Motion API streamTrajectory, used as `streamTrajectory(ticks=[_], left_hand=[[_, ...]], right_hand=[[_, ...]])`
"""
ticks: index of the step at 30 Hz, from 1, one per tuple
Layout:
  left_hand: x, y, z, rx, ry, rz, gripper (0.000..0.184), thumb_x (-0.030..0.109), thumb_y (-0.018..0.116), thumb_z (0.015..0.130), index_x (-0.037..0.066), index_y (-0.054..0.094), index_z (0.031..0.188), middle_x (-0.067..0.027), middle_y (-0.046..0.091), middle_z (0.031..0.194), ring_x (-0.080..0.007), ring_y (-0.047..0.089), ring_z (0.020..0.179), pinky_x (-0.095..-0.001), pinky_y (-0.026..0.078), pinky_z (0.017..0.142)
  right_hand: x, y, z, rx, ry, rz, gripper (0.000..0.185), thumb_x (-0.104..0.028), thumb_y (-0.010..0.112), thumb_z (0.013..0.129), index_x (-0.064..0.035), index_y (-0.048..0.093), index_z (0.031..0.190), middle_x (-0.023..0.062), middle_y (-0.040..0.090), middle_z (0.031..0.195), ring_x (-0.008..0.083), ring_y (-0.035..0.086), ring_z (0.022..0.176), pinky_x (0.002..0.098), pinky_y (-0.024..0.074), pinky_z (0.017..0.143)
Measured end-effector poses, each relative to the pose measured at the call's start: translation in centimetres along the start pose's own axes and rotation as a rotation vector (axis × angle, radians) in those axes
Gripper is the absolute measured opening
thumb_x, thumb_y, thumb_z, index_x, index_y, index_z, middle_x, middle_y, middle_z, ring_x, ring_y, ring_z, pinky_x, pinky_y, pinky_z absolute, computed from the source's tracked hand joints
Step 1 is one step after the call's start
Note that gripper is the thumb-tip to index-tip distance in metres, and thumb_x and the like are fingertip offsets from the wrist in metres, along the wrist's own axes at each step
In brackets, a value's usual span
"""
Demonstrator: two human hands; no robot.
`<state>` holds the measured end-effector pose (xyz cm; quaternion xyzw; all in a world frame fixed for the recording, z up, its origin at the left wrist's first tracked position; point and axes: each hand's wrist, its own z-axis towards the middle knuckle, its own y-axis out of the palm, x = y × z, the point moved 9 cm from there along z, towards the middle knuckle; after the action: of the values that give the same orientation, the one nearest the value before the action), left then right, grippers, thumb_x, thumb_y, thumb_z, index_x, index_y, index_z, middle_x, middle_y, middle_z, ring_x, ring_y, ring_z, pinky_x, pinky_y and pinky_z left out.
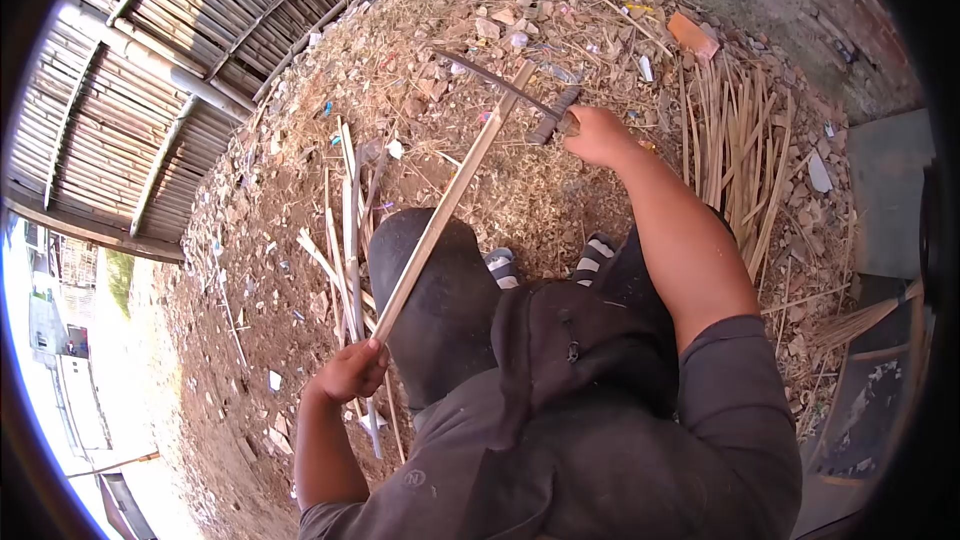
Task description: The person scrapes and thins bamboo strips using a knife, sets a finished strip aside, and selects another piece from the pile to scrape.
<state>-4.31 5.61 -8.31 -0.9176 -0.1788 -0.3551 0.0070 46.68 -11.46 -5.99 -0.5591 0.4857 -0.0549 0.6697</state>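
- Left hand [348, 370]: fingers closed on the near end of the split strip [448, 208].
- Strip: slants outward above the dark-clad knee [425, 255].
- Right hand [598, 137]: closed around the handle of the curved blade [495, 79]; handle mostly hidden.
- Blade: crosses the strip near its far end; contact cannot be confirmed.

1. One pale strip [457, 193] is extending from the left hand [350, 372].
2. One blade [485, 75] is extending from the right hand [598, 137].
3. Two strip piles are lying about: one [350, 225] ahead of the left hand, one [735, 130] right of the right hand.
4. Two striped feet [501, 265] are showing between the hands.
5. One orange fragment [693, 37] is lying beyond the right hand.
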Motion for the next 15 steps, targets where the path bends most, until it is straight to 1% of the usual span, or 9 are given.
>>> streamTrajectory(ticks=[2, 5, 8, 11, 12, 14, 15], left_hand=[[-0.1, 0.7, 0.0, -0.037, 0.010, -0.029, 0.043, 0.050, 0.044, 0.108, 0.010, 0.051, 0.095, 0.0034, 0.034, 0.060, -0.0091, 0.029, 0.045, -0.0272, 0.022, 0.041], [0.1, 1.0, 0.1, 0.011, 0.047, -0.044, 0.042, 0.049, 0.043, 0.109, 0.009, 0.052, 0.098, 0.0022, 0.038, 0.061, -0.0101, 0.031, 0.045, -0.0270, 0.025, 0.042], [2.0, 1.6, -0.6, 0.147, 0.160, 0.147, 0.038, 0.044, 0.045, 0.109, 0.008, 0.054, 0.101, 0.0002, 0.044, 0.063, -0.0115, 0.039, 0.049, -0.0270, 0.034, 0.046], [1.8, 0.2, -0.7, 0.342, 0.202, 0.366, 0.034, 0.035, 0.047, 0.109, 0.004, 0.057, 0.100, -0.0049, 0.053, 0.066, -0.0163, 0.050, 0.054, -0.0337, 0.043, 0.052], [2.6, 0.4, -1.3, 0.415, 0.226, 0.503, 0.032, 0.033, 0.048, 0.108, 0.004, 0.058, 0.100, -0.0081, 0.056, 0.067, -0.0208, 0.054, 0.056, -0.0374, 0.044, 0.055], [4.7, 1.5, -2.6, 0.560, 0.275, 0.775, 0.028, 0.027, 0.050, 0.107, 0.002, 0.059, 0.099, -0.0146, 0.061, 0.070, -0.0298, 0.062, 0.061, -0.0447, 0.048, 0.059], [5.0, 1.9, -2.7, 0.606, 0.319, 0.802, 0.028, 0.026, 0.050, 0.106, 0.001, 0.059, 0.097, -0.0174, 0.062, 0.071, -0.0348, 0.063, 0.064, -0.0475, 0.047, 0.060]], right_hand=[[-1.3, -0.4, -0.7, 0.048, -0.053, 0.032, 0.047, -0.027, 0.075, 0.079, -0.0030, 0.067, 0.119, 0.0193, 0.071, 0.095, 0.0340, 0.071, 0.090, 0.0442, 0.0534, 0.078], [-2.3, -0.5, -1.6, 0.074, -0.131, 0.049, 0.047, -0.027, 0.075, 0.079, -0.0031, 0.066, 0.118, 0.0188, 0.071, 0.094, 0.0342, 0.070, 0.089, 0.0445, 0.0531, 0.077], [-2.8, -1.3, -2.0, 0.055, -0.166, 0.010, 0.046, -0.027, 0.074, 0.078, -0.0038, 0.066, 0.118, 0.0183, 0.071, 0.093, 0.0351, 0.070, 0.086, 0.0451, 0.0533, 0.076], [-3.4, -1.4, -2.3, 0.050, -0.173, -0.056, 0.044, -0.027, 0.073, 0.078, -0.0050, 0.066, 0.116, 0.0187, 0.071, 0.092, 0.0371, 0.070, 0.085, 0.0464, 0.0542, 0.075], [-3.7, -1.4, -2.5, 0.054, -0.175, -0.079, 0.043, -0.028, 0.072, 0.078, -0.0053, 0.066, 0.115, 0.0189, 0.071, 0.091, 0.0379, 0.070, 0.085, 0.0469, 0.0546, 0.075], [-5.0, -2.5, -3.3, 0.135, -0.182, -0.111, 0.042, -0.028, 0.071, 0.078, -0.0059, 0.067, 0.113, 0.0192, 0.071, 0.089, 0.0391, 0.070, 0.083, 0.0483, 0.0551, 0.074], [-5.5, -3.0, -3.6, 0.177, -0.186, -0.129, 0.041, -0.028, 0.071, 0.078, -0.0061, 0.067, 0.112, 0.0194, 0.071, 0.088, 0.0397, 0.070, 0.083, 0.0490, 0.0553, 0.074]])
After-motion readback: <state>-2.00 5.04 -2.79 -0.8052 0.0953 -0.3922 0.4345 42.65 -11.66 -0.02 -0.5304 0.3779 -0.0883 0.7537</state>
